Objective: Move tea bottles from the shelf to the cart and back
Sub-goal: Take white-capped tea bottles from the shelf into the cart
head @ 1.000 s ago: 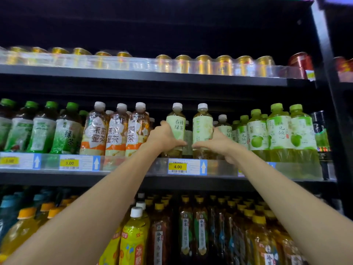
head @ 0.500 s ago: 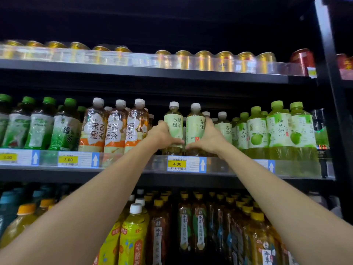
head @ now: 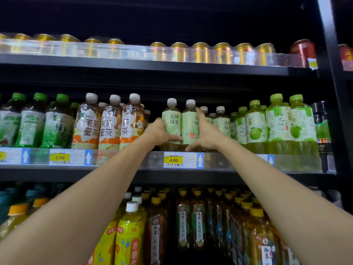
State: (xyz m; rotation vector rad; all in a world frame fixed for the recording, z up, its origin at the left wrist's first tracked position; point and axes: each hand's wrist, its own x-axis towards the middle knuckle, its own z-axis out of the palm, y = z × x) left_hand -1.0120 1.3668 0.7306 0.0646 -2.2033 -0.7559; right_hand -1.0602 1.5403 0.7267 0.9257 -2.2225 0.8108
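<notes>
Pale-green tea bottles [head: 171, 122] on the middle shelf [head: 122, 170], one in each hand.
Left hand [head: 158, 133] curled round one, right hand [head: 207, 134] round the other; both upright, touching, above the yellow price tag [head: 173, 160].

The middle shelf [head: 114, 175] is dark and has a clear front rail [head: 133, 157] with price tags [head: 173, 160]. Bottles stand upright on it in rows. From the left end come green-capped bottles [head: 55, 123], then orange tea bottles [head: 108, 123] with white caps. The pale tea bottles [head: 172, 121] stand near the middle, two at the front edge, and yellow-green bottles [head: 277, 123] stand toward the right end. The top shelf [head: 152, 66] carries gold cans [head: 200, 52] and, at its right end, a red can [head: 303, 50].
</notes>
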